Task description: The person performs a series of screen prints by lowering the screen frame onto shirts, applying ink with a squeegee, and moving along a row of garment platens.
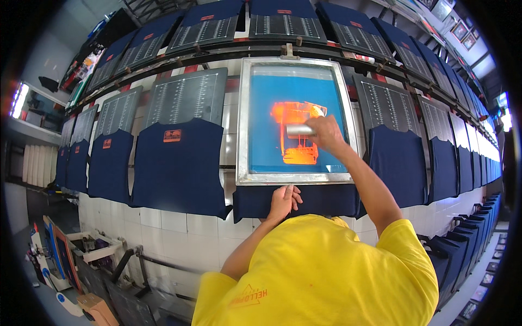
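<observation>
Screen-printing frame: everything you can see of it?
The screen-printing frame is rectangular, with silver, metal-looking bars around blue mesh. Bright orange ink streaks the mesh's middle. It lies over a navy shirt, part of which shows below, and meets a metal bracket at its top edge. The right hand holds a silver squeegee over the ink; the left hand is at the bottom bar, contact unclear.

A: Hidden?
B: Silver metal bar (pixel 298 130), partly, behind the right hand (pixel 326 133); navy cloth shirt's (pixel 326 199) far part, under the silver-framed blue screen (pixel 293 179).
A: Cut off?
B: Yellow short-sleeved T-shirt (pixel 331 271), lower edge. Small orange rectangular print (pixel 172 136): detail too tiny.
</observation>
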Motion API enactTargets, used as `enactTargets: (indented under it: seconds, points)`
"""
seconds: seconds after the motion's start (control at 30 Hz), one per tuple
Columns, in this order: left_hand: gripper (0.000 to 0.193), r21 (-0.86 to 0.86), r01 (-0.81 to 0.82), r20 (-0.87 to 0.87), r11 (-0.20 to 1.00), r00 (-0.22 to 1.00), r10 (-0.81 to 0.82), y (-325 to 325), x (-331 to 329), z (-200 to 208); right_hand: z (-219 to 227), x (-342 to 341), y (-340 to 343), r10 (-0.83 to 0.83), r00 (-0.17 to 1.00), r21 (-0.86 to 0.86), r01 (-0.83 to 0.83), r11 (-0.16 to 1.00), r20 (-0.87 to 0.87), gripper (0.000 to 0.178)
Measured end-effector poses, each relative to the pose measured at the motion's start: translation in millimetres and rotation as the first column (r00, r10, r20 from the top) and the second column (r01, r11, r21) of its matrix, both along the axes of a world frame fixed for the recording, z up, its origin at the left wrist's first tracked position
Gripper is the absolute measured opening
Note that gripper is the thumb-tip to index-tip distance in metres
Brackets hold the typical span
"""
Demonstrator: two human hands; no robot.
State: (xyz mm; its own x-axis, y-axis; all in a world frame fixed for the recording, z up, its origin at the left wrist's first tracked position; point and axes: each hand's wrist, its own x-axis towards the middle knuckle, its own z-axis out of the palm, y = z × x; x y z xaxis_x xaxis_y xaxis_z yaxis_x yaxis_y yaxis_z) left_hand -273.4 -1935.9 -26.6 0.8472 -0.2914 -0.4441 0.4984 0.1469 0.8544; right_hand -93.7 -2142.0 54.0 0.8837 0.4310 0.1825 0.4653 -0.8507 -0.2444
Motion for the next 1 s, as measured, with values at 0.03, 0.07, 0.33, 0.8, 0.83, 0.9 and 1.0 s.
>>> enactTargets:
  seconds: [0.03, 0.07, 0.33, 0.8, 0.83, 0.9, 1.0]
  points:
    - [0.039, 0.005, -0.003, 0.001, 1.000, 1.000, 0.003, 0.5, 0.4, 0.0, -1.2, -15.4, 2.0, 0.029, 0.999, 0.005, -0.029, 1.000, 0.014, 0.031]
    - [0.040, 0.002, 0.002, 0.000, 1.000, 1.000, -0.002, 0.9, 0.8, -0.3, -2.7, -34.5, 3.7, 0.038, 0.998, 0.036, -0.040, 0.999, 0.059, 0.033]
    - [0.042, -0.011, 0.023, 0.012, 1.000, 1.000, -0.023, 1.9, 2.7, -4.8, 8.6, -84.0, 6.6, 0.026, 0.987, 0.130, -0.047, 0.990, 0.161, 0.041]
    - [0.041, 0.044, 0.039, -0.011, 0.998, 0.999, -0.038, 3.1, 2.9, 2.8, -21.9, -41.4, 8.1, -0.014, 0.966, 0.027, 0.007, 1.000, 0.257, 0.032]
    - [0.040, 0.044, 0.041, -0.010, 0.998, 0.999, -0.041, 3.2, 3.2, 2.4, -22.0, -23.8, 5.6, -0.025, 0.970, 0.024, 0.019, 1.000, 0.241, 0.032]
    - [0.039, 0.028, 0.047, -0.017, 0.998, 0.999, -0.047, 3.6, 3.5, 0.4, -21.2, 6.4, 0.4, -0.048, 0.977, 0.021, 0.045, 0.999, 0.206, 0.031]
    - [0.038, 0.000, 0.069, -0.046, 0.998, 0.997, -0.069, 6.6, 6.6, -0.8, -13.5, 28.7, -2.8, -0.061, 0.975, 0.102, 0.040, 0.994, 0.216, 0.032]
